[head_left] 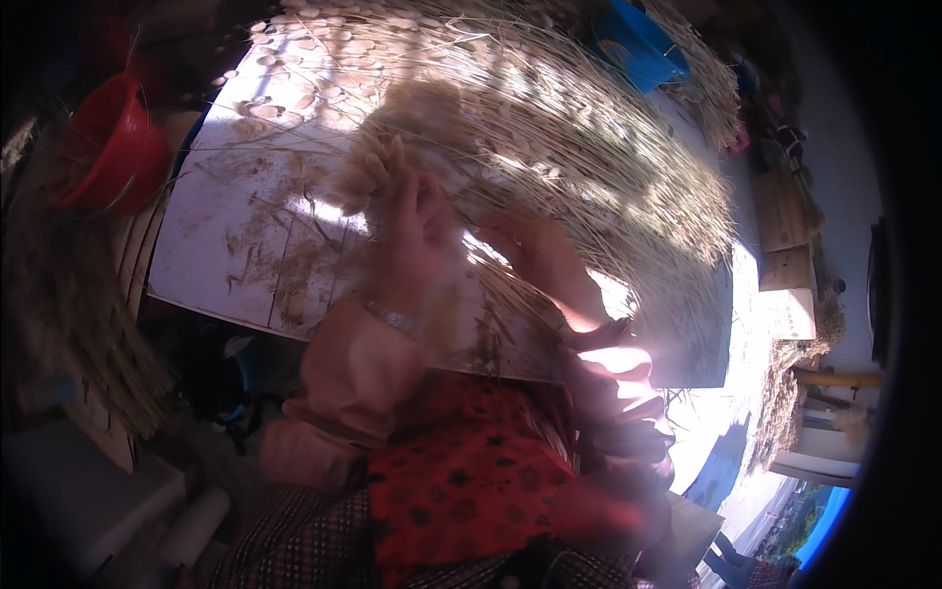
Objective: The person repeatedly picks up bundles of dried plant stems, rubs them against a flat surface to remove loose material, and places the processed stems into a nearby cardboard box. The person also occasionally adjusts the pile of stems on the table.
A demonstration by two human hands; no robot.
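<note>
The left hand (417,231) closes its fingers around a bunch of fluffy dried grass heads (392,147), lifted just above the white table (226,245). The right hand (535,250), fingers loosely curled, rests on the straw stalks (608,187) spread across that table; a red basin (113,147) sits beyond its left edge.

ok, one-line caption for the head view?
Left hand grips a fluffy dried-grass bunch; right hand rests on straw stems spread across a white board.

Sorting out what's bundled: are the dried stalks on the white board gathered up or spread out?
Mostly spread: the dried stalks fan across the white board; the left hand grips one fluffy-headed bunch.
</note>
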